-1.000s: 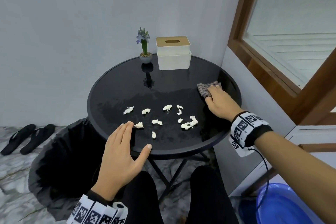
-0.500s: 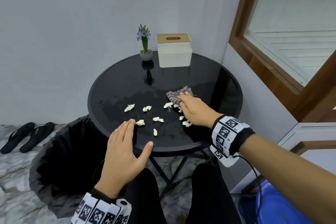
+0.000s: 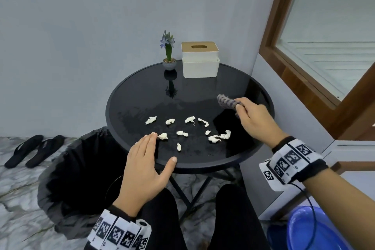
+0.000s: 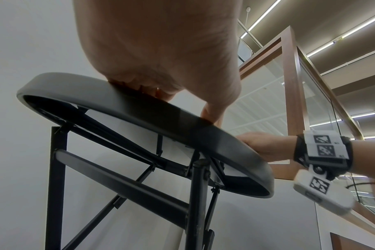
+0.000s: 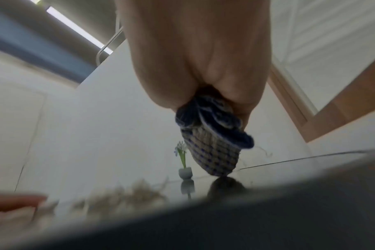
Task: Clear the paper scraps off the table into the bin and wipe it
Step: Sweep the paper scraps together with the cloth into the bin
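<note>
Your right hand gripped the bunched cloth at approx. 3 o'clock on the table, fingers curled round it; the free end stuck out toward 12. Your left hand lay flat at the 7 o'clock rim, fingers straight and together, thumb spread, fingertips just beside one scrap. The paper scraps sat scattered from centre toward 6 o'clock. The bin stood below the rim at approx. 8 o'clock.

Handling, est.: scraps look light, crumpled, soft; they'd skid on the glossy top, so sweep w/ the cloth rather than pinch. Cloth is limp; hold it wadded.
</note>
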A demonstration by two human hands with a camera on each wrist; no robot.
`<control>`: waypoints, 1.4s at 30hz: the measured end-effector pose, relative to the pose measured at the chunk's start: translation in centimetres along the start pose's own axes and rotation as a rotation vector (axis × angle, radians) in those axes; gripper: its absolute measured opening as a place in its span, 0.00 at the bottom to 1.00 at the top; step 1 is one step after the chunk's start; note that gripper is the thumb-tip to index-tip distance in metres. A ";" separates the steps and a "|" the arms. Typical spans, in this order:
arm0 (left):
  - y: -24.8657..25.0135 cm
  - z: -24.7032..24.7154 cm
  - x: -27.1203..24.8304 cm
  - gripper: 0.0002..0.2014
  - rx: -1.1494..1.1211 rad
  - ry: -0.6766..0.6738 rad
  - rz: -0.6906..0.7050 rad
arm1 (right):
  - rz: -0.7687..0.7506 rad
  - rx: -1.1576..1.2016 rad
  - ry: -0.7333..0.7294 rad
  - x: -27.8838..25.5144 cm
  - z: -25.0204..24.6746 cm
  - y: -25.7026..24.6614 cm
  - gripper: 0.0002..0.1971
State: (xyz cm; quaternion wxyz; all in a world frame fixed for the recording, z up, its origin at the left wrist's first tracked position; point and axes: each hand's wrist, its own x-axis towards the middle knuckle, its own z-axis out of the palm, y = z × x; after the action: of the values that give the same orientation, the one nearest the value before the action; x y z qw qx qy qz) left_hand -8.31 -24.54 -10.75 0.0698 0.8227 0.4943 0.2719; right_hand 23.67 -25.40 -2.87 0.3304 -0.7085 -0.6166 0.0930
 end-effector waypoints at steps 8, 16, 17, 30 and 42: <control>-0.1 0.1 0.0 0.41 0.006 0.006 0.003 | -0.143 -0.266 -0.083 -2.7 1.9 0.8 0.11; -0.1 0.3 0.0 0.40 0.002 0.020 0.012 | -0.071 -0.343 -0.263 -4.5 5.6 -0.9 0.28; -0.1 0.3 0.0 0.40 0.002 0.020 0.011 | -0.065 -0.355 -0.263 -4.5 6.1 -1.5 0.30; -0.4 0.3 -0.1 0.41 0.002 0.006 0.020 | -0.083 -0.341 -0.251 -1.9 13.6 -10.7 0.21; -0.5 0.3 -0.2 0.41 -0.013 0.007 0.021 | 0.205 0.148 -0.048 2.5 6.9 -10.2 0.16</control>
State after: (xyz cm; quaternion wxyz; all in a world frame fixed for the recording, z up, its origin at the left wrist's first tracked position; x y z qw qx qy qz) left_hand -8.57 -24.41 -11.26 0.0704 0.8263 0.4843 0.2787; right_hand 12.20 -20.41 -1.56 0.3556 -0.7389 -0.5404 0.1885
